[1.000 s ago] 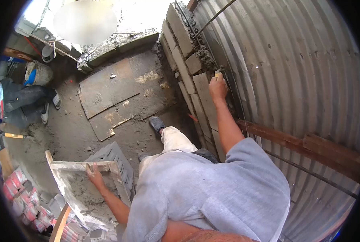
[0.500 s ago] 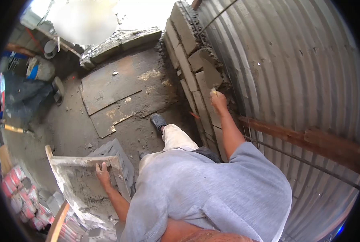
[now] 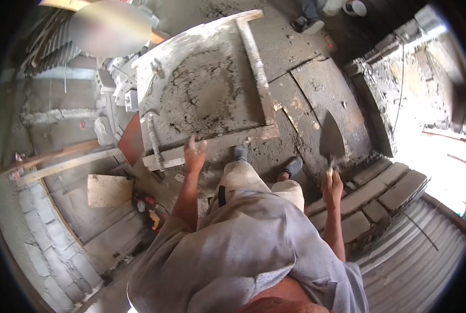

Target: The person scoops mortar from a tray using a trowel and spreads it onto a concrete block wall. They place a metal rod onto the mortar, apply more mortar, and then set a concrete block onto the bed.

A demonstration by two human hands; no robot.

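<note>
My right hand (image 3: pixel 332 182) is wrapped round the handle of a pointed masonry trowel (image 3: pixel 332 136), its blade aimed away from me above the boards on the floor. My left hand (image 3: pixel 194 155) is at the near rim of a wooden mortar box (image 3: pixel 217 142), fingers apart and holding nothing; whether it touches the rim I cannot tell. Grey wet mortar (image 3: pixel 196 96) lies spread in the box, hollowed in the middle. A hammer-like tool (image 3: pixel 154 141) rests across the box's left corner.
A low block wall (image 3: pixel 371 195) runs at my right beside corrugated metal sheeting (image 3: pixel 421 261). Flat boards (image 3: pixel 327 86) cover the floor ahead. Another person's shoes (image 3: pixel 307 25) show at the top. At lower left are a board (image 3: pixel 109 191) and a red power tool (image 3: pixel 150 204).
My view has swung left from the block wall to the mortar box. The trowel, still in my right hand, has left the wall top. My left hand stays by the box rim.
</note>
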